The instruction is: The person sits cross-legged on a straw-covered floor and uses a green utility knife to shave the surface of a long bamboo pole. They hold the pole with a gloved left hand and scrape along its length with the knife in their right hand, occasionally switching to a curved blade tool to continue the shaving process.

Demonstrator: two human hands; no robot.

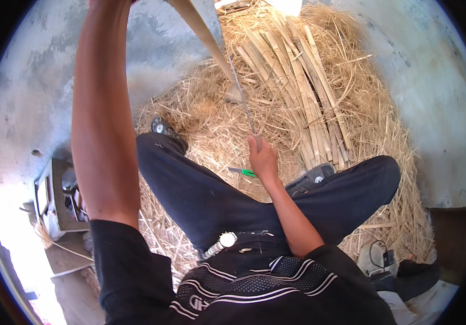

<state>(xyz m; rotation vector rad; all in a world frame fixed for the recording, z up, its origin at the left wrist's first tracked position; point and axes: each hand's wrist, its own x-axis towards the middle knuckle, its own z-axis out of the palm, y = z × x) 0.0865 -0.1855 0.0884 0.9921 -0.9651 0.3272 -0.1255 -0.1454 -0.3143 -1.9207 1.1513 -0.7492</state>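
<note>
My left forearm (103,119) reaches up past the top edge, and the hand itself is cut off there. A long pale bamboo pole (203,35) slants down from the top edge to the straw; whether my left hand holds it is hidden. My right hand (264,160) is closed around the handle of a knife (242,95), its thin long blade pointing up beside the pole's lower end. Just left of that hand, near my lap, lies a green-handled cutter (248,173), not touched by either hand.
Shavings (206,119) cover the floor around my crossed legs. Split bamboo strips (303,81) lie in a long bundle at the far right. Blue-grey walls (422,81) flank both sides. A box of odds and ends (62,195) stands at left; a dark bag-like item (417,279) lies at right.
</note>
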